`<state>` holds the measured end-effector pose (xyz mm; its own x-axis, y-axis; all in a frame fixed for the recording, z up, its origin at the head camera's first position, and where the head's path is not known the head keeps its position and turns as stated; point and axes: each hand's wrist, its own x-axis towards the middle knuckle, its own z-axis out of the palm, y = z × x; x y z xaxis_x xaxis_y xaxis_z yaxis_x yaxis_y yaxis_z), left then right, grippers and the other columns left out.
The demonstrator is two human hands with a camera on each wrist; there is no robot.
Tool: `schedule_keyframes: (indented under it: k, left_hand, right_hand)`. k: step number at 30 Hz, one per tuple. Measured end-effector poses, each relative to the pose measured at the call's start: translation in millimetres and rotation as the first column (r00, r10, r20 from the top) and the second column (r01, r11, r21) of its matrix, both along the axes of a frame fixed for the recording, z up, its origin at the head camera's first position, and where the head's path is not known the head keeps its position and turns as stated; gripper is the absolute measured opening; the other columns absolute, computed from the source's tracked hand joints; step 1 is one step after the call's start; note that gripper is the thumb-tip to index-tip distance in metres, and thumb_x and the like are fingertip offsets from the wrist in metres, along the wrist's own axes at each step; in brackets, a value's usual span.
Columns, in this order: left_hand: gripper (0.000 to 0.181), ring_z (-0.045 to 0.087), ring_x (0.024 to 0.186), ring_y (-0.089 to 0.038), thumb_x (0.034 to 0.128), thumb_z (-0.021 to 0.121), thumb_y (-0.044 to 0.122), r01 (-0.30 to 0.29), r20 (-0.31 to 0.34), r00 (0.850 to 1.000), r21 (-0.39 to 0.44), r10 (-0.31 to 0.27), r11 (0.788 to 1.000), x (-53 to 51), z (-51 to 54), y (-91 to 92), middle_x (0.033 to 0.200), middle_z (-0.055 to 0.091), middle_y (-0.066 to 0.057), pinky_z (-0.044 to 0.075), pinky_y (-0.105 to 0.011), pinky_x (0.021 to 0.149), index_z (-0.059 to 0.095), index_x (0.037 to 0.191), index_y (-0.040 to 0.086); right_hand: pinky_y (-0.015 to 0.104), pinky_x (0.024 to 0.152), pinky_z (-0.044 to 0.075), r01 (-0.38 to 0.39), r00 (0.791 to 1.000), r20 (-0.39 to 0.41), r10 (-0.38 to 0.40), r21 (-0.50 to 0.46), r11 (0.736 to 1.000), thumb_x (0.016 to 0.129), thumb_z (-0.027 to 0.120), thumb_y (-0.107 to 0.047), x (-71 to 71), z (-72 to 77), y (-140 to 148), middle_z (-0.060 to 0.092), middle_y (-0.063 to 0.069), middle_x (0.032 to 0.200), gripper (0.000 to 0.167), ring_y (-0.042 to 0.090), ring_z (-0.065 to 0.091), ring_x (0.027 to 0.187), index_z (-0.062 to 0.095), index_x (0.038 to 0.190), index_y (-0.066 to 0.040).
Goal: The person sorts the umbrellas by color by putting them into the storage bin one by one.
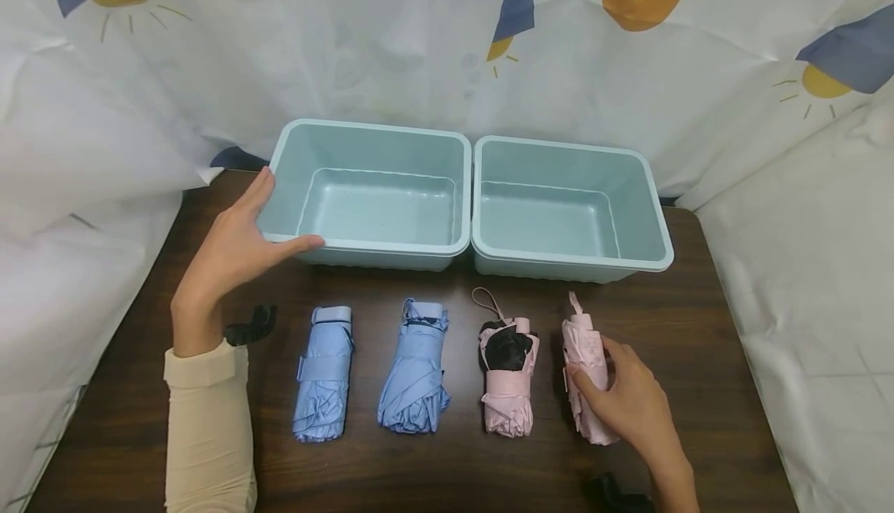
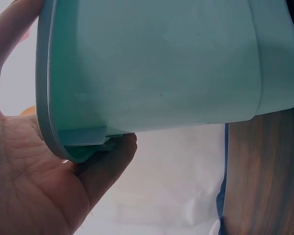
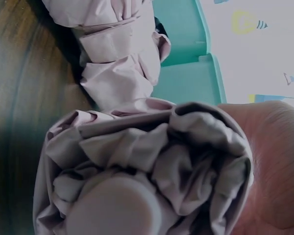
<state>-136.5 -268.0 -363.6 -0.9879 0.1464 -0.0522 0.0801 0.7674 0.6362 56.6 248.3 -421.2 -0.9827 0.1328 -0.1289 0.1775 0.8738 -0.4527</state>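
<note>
My left hand holds the left end of a pale blue-green plastic bin, thumb at its front rim and fingers at the left side. The left wrist view shows the hand around the rim of that bin. On the right, my other hand grips a folded pink umbrella lying on the table, thumb across its top. That umbrella's round end fills the lower right wrist view. Beside it lies another folded pink umbrella with black showing near its handle.
Two folded blue umbrellas lie left of the pink ones on the dark wooden table. A second blue-green bin stands right against the first. Behind them hangs a white patterned curtain.
</note>
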Motion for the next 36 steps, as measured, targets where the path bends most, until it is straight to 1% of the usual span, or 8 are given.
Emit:
schedule_keyframes:
  k: [4,9,12,19,25,29,32,36]
  left_hand:
    - [0.123,0.036,0.152,-0.045,0.0834,0.086,0.056,-0.002,0.004,1.0,-0.007,0.002,1.0,-0.3,-0.3,-0.5,0.179,0.003,0.007,0.04,-0.073,0.107,0.005,0.171,0.026]
    - [0.123,0.031,0.157,-0.045,0.0838,0.085,0.056,0.005,0.014,1.0,-0.009,-0.005,1.0,-1.7,-0.1,-0.1,0.179,0.001,0.009,0.037,-0.075,0.11,0.004,0.17,0.026]
    - [0.123,0.031,0.157,-0.045,0.0839,0.085,0.057,0.007,0.018,1.0,-0.01,-0.007,1.0,-2.0,-0.3,0.0,0.179,0.0,0.008,0.037,-0.075,0.111,0.004,0.171,0.026]
    - [0.123,0.028,0.159,-0.045,0.084,0.085,0.057,0.008,0.016,1.0,-0.011,-0.008,1.0,-1.5,-0.6,-1.7,0.179,0.0,0.008,0.035,-0.077,0.112,0.003,0.17,0.026]
    - [0.123,0.028,0.159,-0.046,0.0842,0.085,0.057,0.008,0.023,1.0,-0.012,-0.008,1.0,-1.6,-0.6,-1.3,0.18,0.0,0.007,0.035,-0.078,0.111,0.002,0.171,0.027]
    - [0.123,0.027,0.16,-0.045,0.0844,0.085,0.056,0.01,0.024,1.0,-0.005,-0.01,1.0,-1.6,-0.3,-1.0,0.179,-0.001,0.009,0.034,-0.078,0.112,0.002,0.17,0.028]
    - [0.122,0.023,0.162,-0.044,0.085,0.085,0.056,0.015,0.026,1.0,-0.004,-0.014,1.0,-1.5,-0.2,-1.4,0.178,-0.002,0.011,0.033,-0.078,0.114,0.002,0.17,0.028]
    - [0.121,0.021,0.163,-0.043,0.086,0.084,0.056,0.021,0.033,0.999,-0.011,-0.021,1.0,-1.3,-1.1,-2.1,0.178,-0.004,0.012,0.033,-0.078,0.114,0.002,0.17,0.027]
  right_hand:
    - [0.05,0.072,0.056,-0.034,0.999,-0.015,0.034,0.01,0.999,0.091,0.079,-0.042,-1.9,8.1,2.8,0.072,0.022,0.121,0.07,0.034,0.071,0.096,0.062,0.14,0.004]
    - [0.051,0.073,0.057,-0.074,0.997,-0.03,0.074,0.002,0.997,0.09,0.081,-0.039,-5.1,21.3,8.4,0.071,0.022,0.126,0.068,0.036,0.072,0.1,0.061,0.141,0.002]
    - [0.047,0.073,0.058,-0.109,0.993,-0.049,0.108,-0.016,0.994,0.089,0.083,-0.037,-8.9,29.9,12.5,0.072,0.021,0.125,0.067,0.033,0.073,0.099,0.061,0.14,0.001]
    - [0.03,0.067,0.059,-0.211,0.977,-0.056,0.205,-0.159,0.965,0.09,0.085,-0.029,-20.2,52.5,22.7,0.073,0.018,0.125,0.07,0.027,0.076,0.095,0.055,0.149,-0.007]
    - [0.025,0.066,0.06,-0.242,0.97,-0.087,0.228,-0.214,0.946,0.089,0.087,-0.024,-25.7,71.9,30.8,0.072,0.011,0.122,0.067,0.007,0.071,0.092,0.054,0.146,-0.013]
    - [0.023,0.068,0.061,-0.241,0.968,-0.121,0.218,-0.23,0.943,0.089,0.087,-0.02,-30.9,84.4,37.0,0.071,0.004,0.124,0.064,-0.003,0.07,0.09,0.056,0.145,-0.018]
    - [0.021,0.069,0.061,-0.244,0.966,-0.15,0.213,-0.235,0.941,0.088,0.087,-0.017,-36.1,94.1,41.7,0.069,-0.009,0.123,0.064,-0.003,0.071,0.09,0.058,0.145,-0.022]
    - [0.018,0.069,0.06,-0.254,0.961,-0.174,0.216,-0.238,0.937,0.088,0.086,-0.013,-44.0,106.4,47.4,0.065,-0.024,0.118,0.063,-0.003,0.072,0.088,0.058,0.145,-0.019]
